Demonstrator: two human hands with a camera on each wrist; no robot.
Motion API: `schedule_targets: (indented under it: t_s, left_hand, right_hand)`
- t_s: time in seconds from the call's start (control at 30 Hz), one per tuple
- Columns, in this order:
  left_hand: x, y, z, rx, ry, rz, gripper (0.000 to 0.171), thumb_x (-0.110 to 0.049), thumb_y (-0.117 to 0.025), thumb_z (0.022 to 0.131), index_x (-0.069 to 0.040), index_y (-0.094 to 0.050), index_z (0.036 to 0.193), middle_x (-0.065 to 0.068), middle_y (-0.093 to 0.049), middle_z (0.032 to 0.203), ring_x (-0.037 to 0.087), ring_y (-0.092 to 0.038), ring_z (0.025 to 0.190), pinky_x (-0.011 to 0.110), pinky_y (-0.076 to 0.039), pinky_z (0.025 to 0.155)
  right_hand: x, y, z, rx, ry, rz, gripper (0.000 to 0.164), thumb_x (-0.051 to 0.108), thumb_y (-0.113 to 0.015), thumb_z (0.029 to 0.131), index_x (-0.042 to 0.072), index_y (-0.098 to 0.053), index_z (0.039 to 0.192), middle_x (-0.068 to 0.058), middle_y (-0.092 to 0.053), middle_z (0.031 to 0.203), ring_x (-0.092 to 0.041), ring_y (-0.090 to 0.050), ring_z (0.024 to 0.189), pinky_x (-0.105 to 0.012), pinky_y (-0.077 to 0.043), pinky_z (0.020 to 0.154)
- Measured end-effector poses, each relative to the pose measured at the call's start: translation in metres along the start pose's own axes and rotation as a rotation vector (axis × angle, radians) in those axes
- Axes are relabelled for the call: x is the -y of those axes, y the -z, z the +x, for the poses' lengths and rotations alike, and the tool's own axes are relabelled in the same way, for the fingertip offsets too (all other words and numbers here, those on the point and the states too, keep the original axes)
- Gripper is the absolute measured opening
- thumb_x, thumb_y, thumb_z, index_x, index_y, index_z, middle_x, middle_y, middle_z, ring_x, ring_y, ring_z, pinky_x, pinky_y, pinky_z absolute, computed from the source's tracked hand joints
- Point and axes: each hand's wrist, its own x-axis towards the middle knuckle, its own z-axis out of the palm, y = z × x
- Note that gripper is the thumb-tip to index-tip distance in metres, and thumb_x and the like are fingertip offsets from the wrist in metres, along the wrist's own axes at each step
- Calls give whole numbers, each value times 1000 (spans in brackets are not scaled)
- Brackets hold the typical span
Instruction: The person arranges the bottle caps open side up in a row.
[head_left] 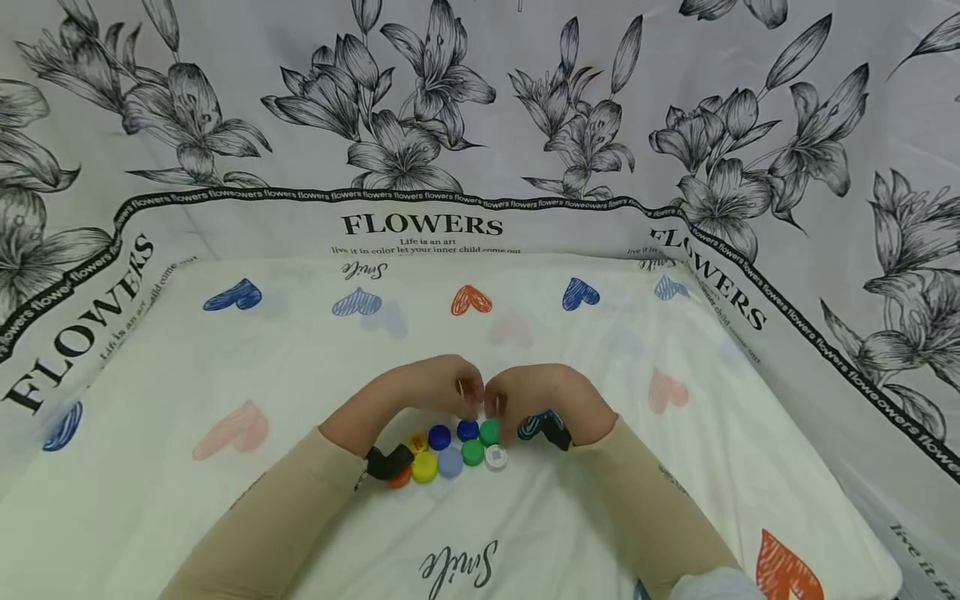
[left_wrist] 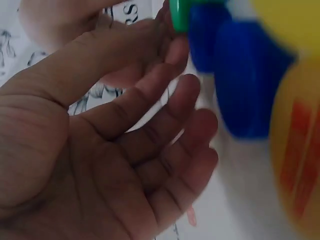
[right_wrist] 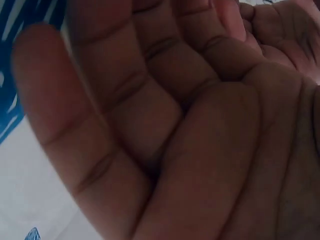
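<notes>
Bottle caps lie in two rows on the cloth. The back row has a yellow-orange cap with red marks (head_left: 417,442), a dark blue cap (head_left: 439,437), a blue cap (head_left: 468,430) and a green cap (head_left: 490,432). In front are orange (head_left: 400,478), yellow (head_left: 424,467), light blue (head_left: 450,462), green and white caps (head_left: 496,457). My left hand (head_left: 446,387) arches just beyond the back row, palm bare and fingers loosely bent. My right hand (head_left: 536,396) meets it, fingers beside the back green cap; I cannot tell whether they pinch it.
A white cloth (head_left: 337,533) with printed hearts covers the surface. Behind and at both sides hangs a curtain with black flowers (head_left: 405,142) and lettering. Dark straps circle both wrists, the left strap (head_left: 389,462) overlapping the orange cap in the head view.
</notes>
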Motion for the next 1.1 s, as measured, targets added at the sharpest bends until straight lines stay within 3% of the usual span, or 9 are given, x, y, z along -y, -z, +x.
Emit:
schedule_targets:
  t_s: [0.13, 0.27, 0.4, 0.53, 0.7, 0.83, 1.0, 1.1]
  left_hand:
    - [-5, -8, -2, 26, 11, 39, 23, -13, -84, 85, -12, -73, 104, -2, -66, 89, 18, -60, 82, 34, -51, 76]
    - [-12, -11, -1, 23, 7, 49, 20, -8, -84, 83, -9, -74, 101, -3, -68, 88, 18, -61, 81, 33, -53, 78]
    - [-21, -15, 7, 19, -4, 70, 14, -8, -82, 84, -10, -75, 96, -4, -69, 88, 16, -63, 82, 32, -54, 80]
    - [-27, -16, 18, -19, -32, 94, 15, -9, -81, 87, -10, -77, 101, -6, -69, 89, 14, -63, 84, 28, -54, 81]
    - [-22, -9, 22, -91, -28, 96, 20, -9, -81, 87, -9, -77, 106, -5, -69, 90, 13, -63, 84, 27, -54, 77]
    - [-9, 1, 18, -215, -35, 95, 18, -6, -81, 87, -6, -75, 104, -1, -70, 91, 15, -63, 85, 28, -54, 77]
    - [15, 9, 9, -367, -20, 108, 9, -6, -81, 86, -5, -75, 93, 0, -69, 85, 16, -61, 81, 29, -53, 74]
    - [23, 16, 18, -398, 5, 123, 8, -5, -81, 84, -4, -75, 89, 1, -69, 84, 16, -61, 79, 30, -53, 74]
  right_hand:
    - [8, -3, 4, -19, -24, -50, 28, 15, -90, 79, 14, -70, 99, 3, -65, 90, -15, -56, 82, -32, -50, 80]
    - [11, -3, 2, -42, -29, -57, 24, 15, -89, 79, 14, -73, 96, 5, -66, 84, -13, -56, 77, -30, -50, 76]
    - [4, -5, -5, -104, -42, -74, 18, 14, -87, 76, 14, -73, 88, 4, -62, 75, -14, -53, 71, -31, -46, 68]
    - [-7, -6, -13, -191, -85, -95, 17, 16, -85, 80, 13, -74, 93, 3, -62, 79, -16, -56, 74, -34, -50, 73]
    - [-15, -2, -8, -269, -37, -63, 19, 17, -81, 84, 11, -75, 101, 2, -65, 86, -18, -60, 79, -36, -54, 77]
    - [-14, 3, 8, -356, 19, -37, 16, 17, -81, 85, 10, -75, 98, 1, -65, 85, -19, -59, 80, -34, -53, 74]
    - [-3, 10, 43, -392, -1, 1, 16, 20, -83, 86, 9, -75, 94, 0, -66, 82, -19, -59, 77, -32, -51, 70]
    - [-2, 22, 60, -376, -55, -3, 16, 21, -82, 86, 7, -76, 92, -2, -64, 78, -18, -57, 72, -32, -48, 66]
